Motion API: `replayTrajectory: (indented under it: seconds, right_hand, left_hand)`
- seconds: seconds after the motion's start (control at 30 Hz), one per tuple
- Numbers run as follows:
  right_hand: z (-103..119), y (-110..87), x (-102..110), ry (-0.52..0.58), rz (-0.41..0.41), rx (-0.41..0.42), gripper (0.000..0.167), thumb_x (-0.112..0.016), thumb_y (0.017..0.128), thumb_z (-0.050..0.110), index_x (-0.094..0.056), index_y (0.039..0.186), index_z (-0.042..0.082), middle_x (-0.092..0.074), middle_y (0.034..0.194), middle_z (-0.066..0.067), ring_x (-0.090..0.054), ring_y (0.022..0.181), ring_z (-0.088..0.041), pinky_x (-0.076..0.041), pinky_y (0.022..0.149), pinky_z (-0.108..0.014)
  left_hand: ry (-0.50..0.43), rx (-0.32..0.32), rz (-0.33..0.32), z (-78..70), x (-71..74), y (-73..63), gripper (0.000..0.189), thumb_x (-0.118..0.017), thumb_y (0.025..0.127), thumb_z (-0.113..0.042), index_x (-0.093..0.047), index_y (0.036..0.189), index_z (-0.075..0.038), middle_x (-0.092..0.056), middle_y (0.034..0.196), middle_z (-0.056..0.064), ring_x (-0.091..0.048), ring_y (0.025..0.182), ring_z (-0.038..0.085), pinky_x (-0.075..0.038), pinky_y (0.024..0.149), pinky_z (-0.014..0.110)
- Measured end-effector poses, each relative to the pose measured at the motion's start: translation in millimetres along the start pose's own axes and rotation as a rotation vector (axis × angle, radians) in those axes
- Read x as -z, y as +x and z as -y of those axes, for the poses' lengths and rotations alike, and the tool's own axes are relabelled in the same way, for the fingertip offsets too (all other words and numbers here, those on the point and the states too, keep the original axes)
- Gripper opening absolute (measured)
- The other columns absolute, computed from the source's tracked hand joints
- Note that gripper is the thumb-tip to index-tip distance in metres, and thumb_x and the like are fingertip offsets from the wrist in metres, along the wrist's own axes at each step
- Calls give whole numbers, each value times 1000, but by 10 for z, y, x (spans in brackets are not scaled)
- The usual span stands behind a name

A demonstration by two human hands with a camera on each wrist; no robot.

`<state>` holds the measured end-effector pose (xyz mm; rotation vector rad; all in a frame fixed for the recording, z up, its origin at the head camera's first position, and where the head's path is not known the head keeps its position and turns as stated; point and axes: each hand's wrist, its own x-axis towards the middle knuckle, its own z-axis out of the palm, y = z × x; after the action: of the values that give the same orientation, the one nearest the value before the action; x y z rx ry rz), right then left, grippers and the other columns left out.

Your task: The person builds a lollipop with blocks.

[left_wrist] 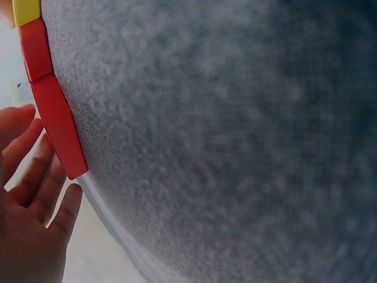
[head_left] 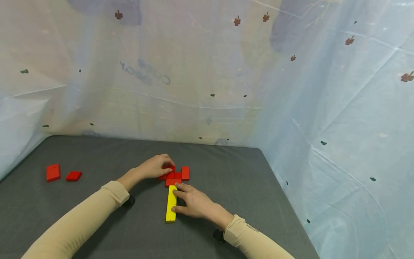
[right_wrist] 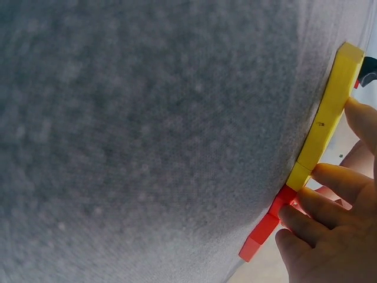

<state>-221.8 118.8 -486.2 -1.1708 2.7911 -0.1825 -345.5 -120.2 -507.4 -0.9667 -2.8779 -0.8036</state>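
A small cluster of red blocks lies flat on the grey table, touching the far end of a long yellow block. My left hand reaches over the cluster's left side, thumb and fingertips resting on the red pieces there and partly hiding them. In the left wrist view, its fingers spread loosely behind a long red block. My right hand lies along the right side of the yellow strip, thumb and fingertips touching it. The right wrist view shows a seam across this yellow strip, near its red end.
Two loose red blocks lie at the left of the grey table: a larger one and a flat diamond-shaped one. Patterned plastic sheeting hangs behind the table and along its right side.
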Motion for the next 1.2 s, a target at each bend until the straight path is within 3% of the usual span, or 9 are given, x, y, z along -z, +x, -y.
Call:
replayTrajectory:
  seconds: [0.43, 0.87, 1.0, 1.2]
  right_hand:
    - [6, -6, -6, -13, -16, 12, 65, -67, 100, 50, -55, 152, 13, -42, 163, -8, -45, 147, -22, -43, 116, -35]
    - [12, 10, -8, 10, -8, -2, 65, -65, 101, 50, -54, 153, 13, -41, 164, -9, -42, 149, -23, -40, 118, -36]
    - [10, 2, -7, 18, -7, -4, 65, -66, 101, 50, -54, 153, 12, -41, 164, -8, -42, 149, -23, -40, 118, -36]
    - [3, -13, -3, 27, -9, -9, 66, -66, 101, 50, -53, 153, 12, -40, 164, -8, -42, 149, -23, -41, 117, -37]
  left_hand:
    - [20, 13, 53, 0, 1, 59, 21, -69, 101, -11, -73, 121, -6, -68, 114, 8, -66, 101, 24, -58, 92, 45]
    - [-1, 15, 48, 0, 21, 21, 21, -67, 102, -9, -73, 121, -6, -68, 116, 9, -66, 105, 27, -56, 94, 47]
    - [-4, 11, 29, 4, 19, 9, 22, -67, 102, -11, -72, 123, -6, -68, 117, 9, -66, 105, 25, -57, 94, 46]
    - [-18, 9, -58, 25, 103, -40, 24, -68, 102, -10, -71, 124, -3, -66, 114, 9, -66, 101, 25, -58, 89, 46]
